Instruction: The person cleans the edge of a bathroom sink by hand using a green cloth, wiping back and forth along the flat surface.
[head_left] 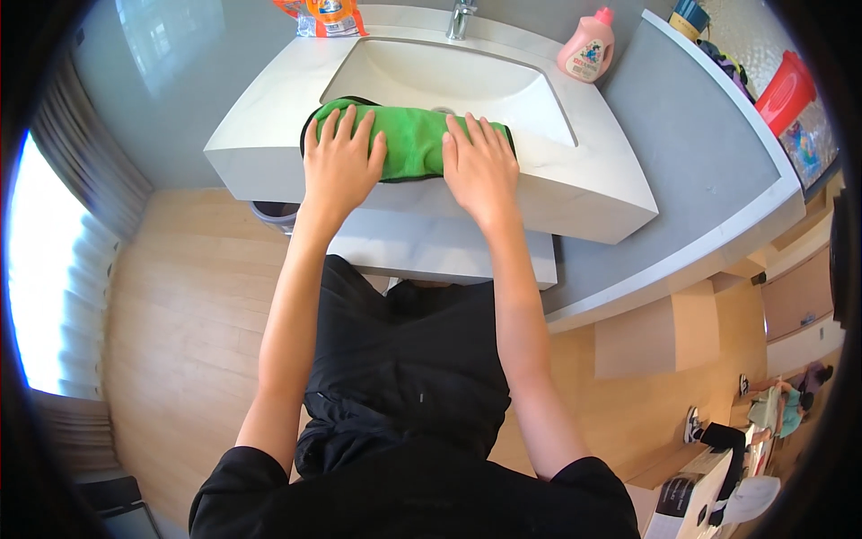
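A green cloth [415,142] with dark edging lies folded along the front rim of the white sink [395,65], partly over the basin's near edge. On its left end rests my left hand [343,160], palm down with the fingers stretched out. My right hand [481,163] lies flat on the right end in the same way, fingers extended. Both hands press on top of the cloth, and neither is wrapped round it. Behind the basin stands a chrome faucet [461,20].
An orange detergent bag [330,16] stands at the counter's back left, a pink detergent bottle [588,47] at its back right. A grey partition with a pale ledge [763,135] rises on the right, with a red container [787,92] beyond. Below left is a bin [274,216]. People [790,404] are far right.
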Action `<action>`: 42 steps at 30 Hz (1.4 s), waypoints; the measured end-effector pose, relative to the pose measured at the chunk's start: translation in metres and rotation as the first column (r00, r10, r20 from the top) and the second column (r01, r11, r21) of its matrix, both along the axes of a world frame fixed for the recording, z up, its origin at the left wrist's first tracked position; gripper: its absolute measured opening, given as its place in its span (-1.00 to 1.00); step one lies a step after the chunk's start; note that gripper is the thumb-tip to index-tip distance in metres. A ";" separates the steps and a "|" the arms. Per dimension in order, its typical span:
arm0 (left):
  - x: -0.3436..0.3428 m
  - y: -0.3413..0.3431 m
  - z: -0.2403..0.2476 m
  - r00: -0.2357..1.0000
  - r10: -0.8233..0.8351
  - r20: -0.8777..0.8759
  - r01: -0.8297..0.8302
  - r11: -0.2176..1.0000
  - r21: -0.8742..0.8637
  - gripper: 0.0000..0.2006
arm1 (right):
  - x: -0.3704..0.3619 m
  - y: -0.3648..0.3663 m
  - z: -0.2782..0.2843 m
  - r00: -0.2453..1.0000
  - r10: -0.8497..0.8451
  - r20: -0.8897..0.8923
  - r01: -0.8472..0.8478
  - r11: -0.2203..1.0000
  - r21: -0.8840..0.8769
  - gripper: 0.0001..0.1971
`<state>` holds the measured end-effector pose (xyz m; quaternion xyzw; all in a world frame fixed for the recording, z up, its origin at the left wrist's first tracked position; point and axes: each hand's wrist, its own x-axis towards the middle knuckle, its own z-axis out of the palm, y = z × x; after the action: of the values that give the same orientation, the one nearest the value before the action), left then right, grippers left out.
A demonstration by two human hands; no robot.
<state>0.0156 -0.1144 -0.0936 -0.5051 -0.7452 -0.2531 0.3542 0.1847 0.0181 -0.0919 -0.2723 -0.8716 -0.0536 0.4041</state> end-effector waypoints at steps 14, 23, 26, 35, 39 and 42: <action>0.012 -0.002 0.016 0.964 -0.241 0.115 0.256 0.957 -0.137 -0.59 | 0.047 -0.010 0.005 0.999 -0.047 0.028 0.045 0.998 0.041 -0.51; -0.003 0.070 0.026 0.954 -0.221 0.203 0.284 0.884 -0.372 -0.50 | 0.043 0.066 0.027 0.964 0.034 0.264 0.044 0.957 -0.285 -0.46; -0.007 0.089 0.047 0.926 -0.068 0.372 0.291 0.756 -0.587 -0.49 | 0.023 0.076 0.057 0.837 -0.035 0.547 0.327 0.833 -0.447 -0.39; -0.011 0.097 0.040 0.910 -0.063 0.409 0.287 0.808 -0.515 -0.45 | 0.022 0.091 0.050 0.825 -0.064 0.562 0.321 0.871 -0.371 -0.40; -0.006 0.088 0.034 0.934 -0.177 0.311 0.309 0.840 -0.447 -0.53 | 0.032 0.084 0.041 0.861 -0.043 0.506 0.226 0.925 -0.306 -0.46; -0.001 0.079 0.027 0.948 -0.204 0.244 0.287 0.879 -0.381 -0.57 | 0.043 0.079 0.026 0.951 -0.001 0.308 0.084 0.963 -0.257 -0.50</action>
<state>0.0141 -0.0356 -0.0671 -0.6315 -0.7424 -0.1822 0.1296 0.2277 0.0972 -0.0660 -0.3313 -0.9167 0.0140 0.2232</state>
